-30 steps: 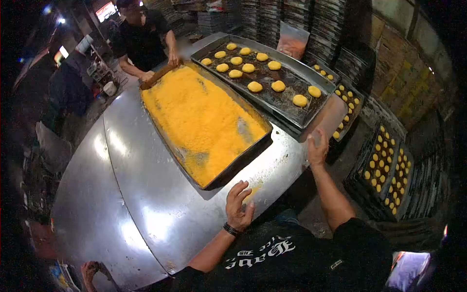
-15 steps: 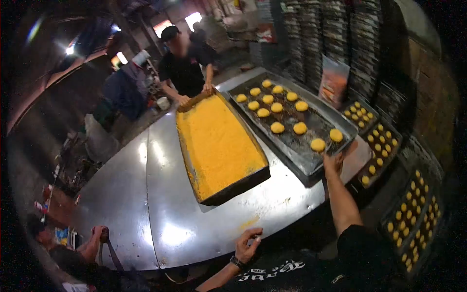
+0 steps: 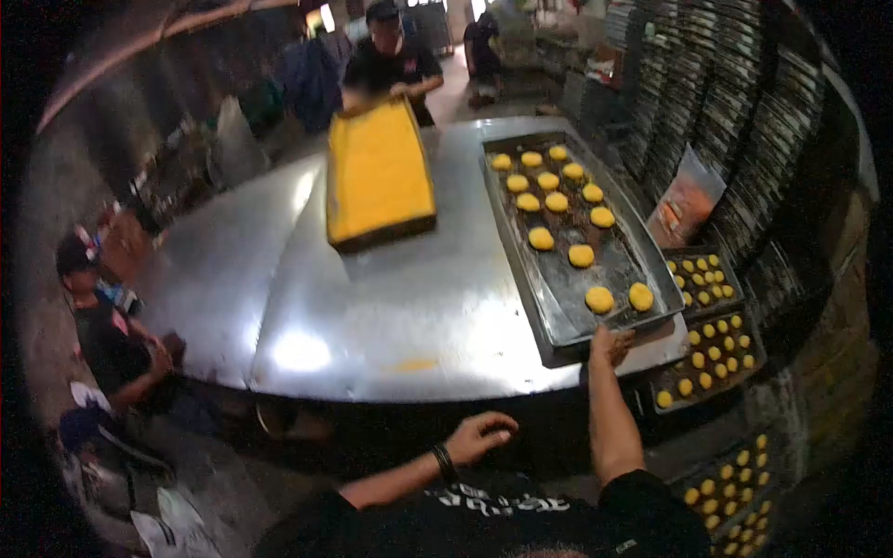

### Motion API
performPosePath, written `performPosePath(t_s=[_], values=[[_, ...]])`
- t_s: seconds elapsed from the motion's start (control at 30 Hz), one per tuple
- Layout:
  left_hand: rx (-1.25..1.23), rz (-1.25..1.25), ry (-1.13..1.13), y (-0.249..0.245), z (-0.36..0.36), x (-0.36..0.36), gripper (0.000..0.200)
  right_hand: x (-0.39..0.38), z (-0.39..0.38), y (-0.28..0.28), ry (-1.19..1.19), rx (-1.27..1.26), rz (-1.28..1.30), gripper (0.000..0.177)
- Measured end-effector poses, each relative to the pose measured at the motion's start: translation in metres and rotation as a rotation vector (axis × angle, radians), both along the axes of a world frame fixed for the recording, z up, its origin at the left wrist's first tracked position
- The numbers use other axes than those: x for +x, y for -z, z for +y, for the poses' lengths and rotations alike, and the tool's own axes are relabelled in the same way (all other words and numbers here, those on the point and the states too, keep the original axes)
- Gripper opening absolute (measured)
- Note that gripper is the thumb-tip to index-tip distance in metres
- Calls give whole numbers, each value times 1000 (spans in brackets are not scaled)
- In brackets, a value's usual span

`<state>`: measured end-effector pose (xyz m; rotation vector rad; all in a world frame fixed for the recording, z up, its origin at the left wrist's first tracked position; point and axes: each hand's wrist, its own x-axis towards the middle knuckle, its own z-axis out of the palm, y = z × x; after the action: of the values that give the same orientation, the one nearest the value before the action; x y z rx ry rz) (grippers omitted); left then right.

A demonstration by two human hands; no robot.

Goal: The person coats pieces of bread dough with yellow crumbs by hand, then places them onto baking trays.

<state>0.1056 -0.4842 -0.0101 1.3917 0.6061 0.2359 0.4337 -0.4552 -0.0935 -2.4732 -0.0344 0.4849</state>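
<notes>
My right hand [image 3: 609, 346] grips the near edge of a dark metal baking tray [image 3: 556, 332] at the right side of the steel table. Round yellow dough pieces [image 3: 555, 202] sit on the tray, mostly toward its far end, with two close to my hand. My left hand [image 3: 479, 435] hangs in front of the table's near edge, fingers loosely bent and apart, with nothing in it. Across the table, a deep tray of yellow crumbly material [image 3: 381, 172] is in the hands of a co-worker [image 3: 395, 60]; it looks blurred.
More trays of yellow pieces [image 3: 714, 353] lie low on the right. A plastic bag [image 3: 686, 197] leans by tall stacks of dark trays [image 3: 684, 84]. Other people [image 3: 116, 339] are at the left. A smear of yellow crumbs [image 3: 414, 365] marks the steel table [image 3: 400, 307].
The deep yellow-filled tray has moved away from me toward the co-worker. My left hand has drawn back from the table edge. My right hand stays on the baking tray; my view has shifted.
</notes>
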Motion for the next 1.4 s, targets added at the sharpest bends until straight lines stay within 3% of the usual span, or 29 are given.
performPosePath(t_s=[0.03,0.07,0.1,0.27,0.33,0.43,0.47,0.5,0.57,0.63,0.67,0.73,0.77,0.8,0.83,0.87,0.9,0.93,1.0,1.13,1.23,1.3,1.33,1.4], values=[[-64,17,-5,-2,8,2,28,5,-5,-8,-1,83,89,96],[-36,-5,10,1,16,3,28,-5,3,-38,41,-59,66,93],[-84,-50,-6,3,33,4,28,15,7,27,97,-45,-125,91],[-471,-2,103,2,135,9,30,-10,29,-18,217,292,-20,92],[-580,-57,168,19,173,11,36,-12,24,-5,339,468,83,85],[-779,12,224,-1,199,9,48,-73,-4,-120,480,543,430,54],[-796,46,214,7,209,8,49,-69,-31,-64,436,688,374,48],[-841,90,198,19,216,9,51,-86,-37,-90,456,576,424,46],[-903,45,58,30,261,34,53,-80,-14,-108,559,906,585,44],[-946,173,61,-54,323,34,54,-133,-19,-176,916,945,567,47],[-1007,205,78,-76,338,42,54,-155,-50,-177,1031,957,545,49],[-1195,68,61,-29,324,61,56,-147,-97,-171,1084,947,530,52],[-1072,103,108,-50,307,90,61,-146,-98,-198,1129,922,489,54],[-1104,44,93,-55,311,107,65,-145,-105,-206,1142,674,432,56],[-958,37,99,-89,322,121,62,-148,-98,-220,1141,424,388,59],[-770,95,146,-100,338,127,55,-160,-100,-234,1057,446,371,63],[-739,204,185,-71,349,130,44,-159,-109,-240,935,475,334,67],[-711,310,228,-65,354,139,33,-156,-104,-243,1152,379,221,65],[-358,353,303,-85,320,127,19,-163,-123,-251,1153,363,202,62],[-232,375,307,-63,278,122,19,-170,-201,-195,1121,374,119,58],[-5,330,433,-43,253,146,21,-166,-231,-214,1121,516,166,58],[159,305,530,-40,239,153,25,-164,-244,-213,1244,432,106,56],[116,313,503,-53,223,157,26,-168,-250,-211,1309,391,77,55],[-4,311,454,-56,189,169,24,-164,-284,-217,1195,426,96,56]])
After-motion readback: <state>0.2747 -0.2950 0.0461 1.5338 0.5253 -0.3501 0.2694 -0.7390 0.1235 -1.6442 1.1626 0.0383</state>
